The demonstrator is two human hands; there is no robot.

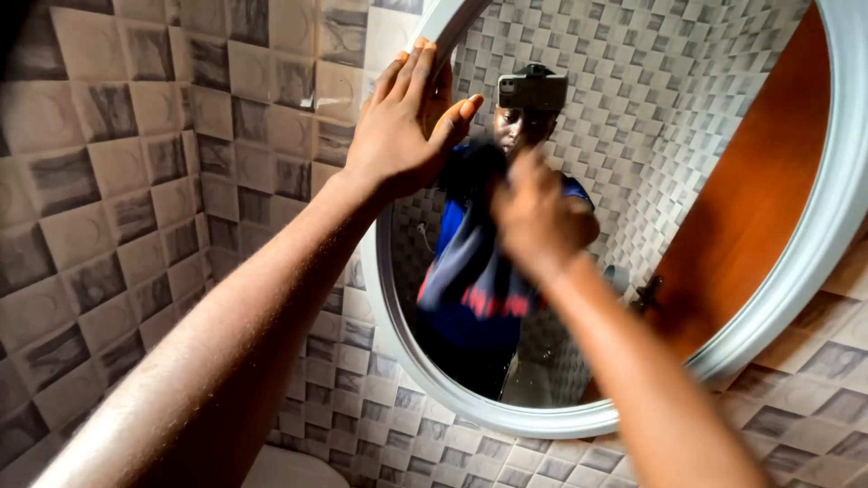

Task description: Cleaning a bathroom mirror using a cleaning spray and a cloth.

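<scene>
Left hand [398,126] open, fingers flat on the white frame of the round mirror [411,352] mounted on the tiled wall [117,181]. Right hand [541,217], blurred, fist bunched around a dark cloth [470,258] against the glass centre. Wiping looks mid-course; lower glass seemingly unreached.

Grey-and-cream square tiles [136,181] cover the wall from nine to six o'clock; a white curved fixture [289,470] sits at six o'clock.

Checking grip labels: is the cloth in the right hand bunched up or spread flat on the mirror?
Bunched. The dark cloth hangs in folds from the blurred right hand against the mirror, not spread flat.
</scene>
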